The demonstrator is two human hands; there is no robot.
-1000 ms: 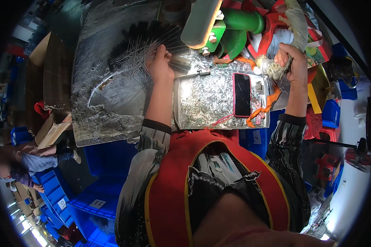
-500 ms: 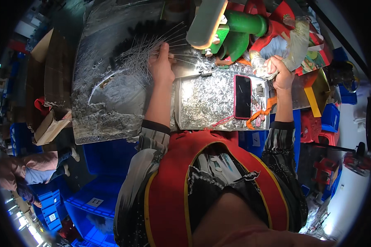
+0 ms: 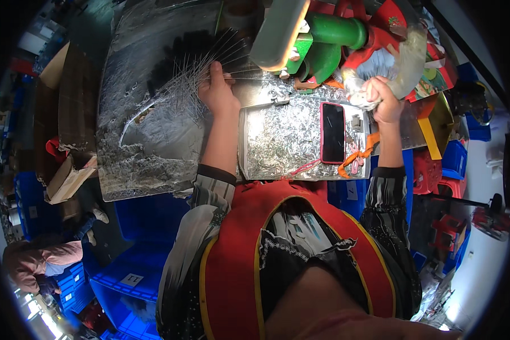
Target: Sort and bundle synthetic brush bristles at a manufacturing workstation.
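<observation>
My left hand (image 3: pixel 216 95) is closed, thumb up, on a fanned bundle of thin metal wires (image 3: pixel 194 79) above the left part of the worktable. Dark bristly-looking ends (image 3: pixel 190 54) show in shadow beyond the wires. A green hand press (image 3: pixel 337 31) stands at the far right of centre, with a pale lamp-like bar (image 3: pixel 279 37) in front of it. My right hand (image 3: pixel 381 99) is wrapped round the press's handle (image 3: pixel 354 85), which is bound in whitish material. A small metal fixture (image 3: pixel 277 95) sits between my hands.
A phone in a pink case (image 3: pixel 333 133) lies on a foil-like silvery sheet (image 3: pixel 277 141), beside an orange strip (image 3: pixel 360 156). Cardboard boxes (image 3: pixel 68 113) stand left of the table. Blue bins (image 3: pixel 130 272) are below at left; a bent-over person (image 3: pixel 45 263) works there.
My left hand has shifted slightly left with the wires, away from the metal fixture. My right hand stays on the handle. The person at lower left has moved lower and bent over.
</observation>
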